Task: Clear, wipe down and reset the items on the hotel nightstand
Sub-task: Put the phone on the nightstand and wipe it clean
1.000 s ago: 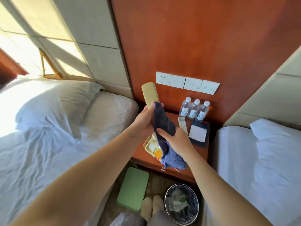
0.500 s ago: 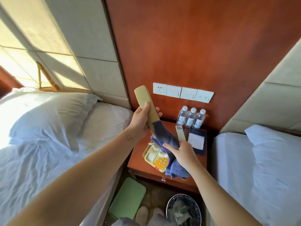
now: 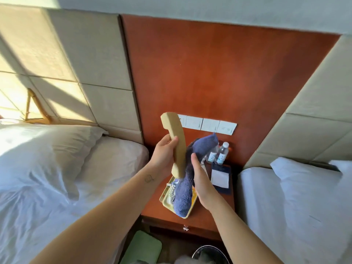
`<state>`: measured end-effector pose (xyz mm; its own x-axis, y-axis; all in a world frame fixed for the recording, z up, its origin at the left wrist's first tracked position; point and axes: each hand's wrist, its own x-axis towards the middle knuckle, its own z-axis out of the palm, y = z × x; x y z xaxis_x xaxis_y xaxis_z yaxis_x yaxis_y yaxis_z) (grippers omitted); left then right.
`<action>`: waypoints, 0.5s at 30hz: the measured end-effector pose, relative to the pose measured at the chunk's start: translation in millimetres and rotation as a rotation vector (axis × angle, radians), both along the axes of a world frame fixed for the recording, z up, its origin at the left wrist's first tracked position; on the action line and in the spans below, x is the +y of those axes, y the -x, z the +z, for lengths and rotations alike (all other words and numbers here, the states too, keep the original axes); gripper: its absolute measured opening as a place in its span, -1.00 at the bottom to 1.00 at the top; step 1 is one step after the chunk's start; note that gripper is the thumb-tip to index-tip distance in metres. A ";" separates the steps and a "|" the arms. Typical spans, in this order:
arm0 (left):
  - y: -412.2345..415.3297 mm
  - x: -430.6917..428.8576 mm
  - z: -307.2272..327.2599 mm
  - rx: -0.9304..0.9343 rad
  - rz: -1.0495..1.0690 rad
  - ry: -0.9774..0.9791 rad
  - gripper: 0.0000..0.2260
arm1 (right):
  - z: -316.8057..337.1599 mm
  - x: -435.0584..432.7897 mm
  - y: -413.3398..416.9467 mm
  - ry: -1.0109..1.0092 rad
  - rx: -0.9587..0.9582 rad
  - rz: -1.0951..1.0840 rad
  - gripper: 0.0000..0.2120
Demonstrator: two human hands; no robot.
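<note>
Head view, wiping step: left hand (image 3: 163, 155) grips the beige handset (image 3: 173, 128) above the telephone base (image 3: 166, 202) at the counter's (image 3: 155, 209) front-left corner, right hand (image 3: 202, 184) pinches the blue cloth (image 3: 204, 144) against it; next, likely, reseating the handset squarely.

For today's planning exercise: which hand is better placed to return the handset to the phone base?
Likely the left hand: it grips the handset above the phone base; the right hand holds the cloth.
</note>
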<state>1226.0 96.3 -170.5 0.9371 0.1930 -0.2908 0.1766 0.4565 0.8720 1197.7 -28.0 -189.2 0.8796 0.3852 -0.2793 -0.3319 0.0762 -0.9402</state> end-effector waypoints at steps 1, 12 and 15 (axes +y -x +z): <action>-0.9 2.5 3.3 -0.001 0.028 0.035 -0.88 | -2.1 0.3 0.8 -0.008 -0.005 -0.003 -0.73; -7.4 18.7 24.0 0.044 -0.066 0.114 -0.89 | 1.1 -4.3 -11.4 0.123 -0.280 -0.045 -0.66; -7.2 23.0 27.3 0.067 -0.087 0.011 -0.85 | -2.5 -9.6 -13.8 0.174 -0.259 -0.009 -0.52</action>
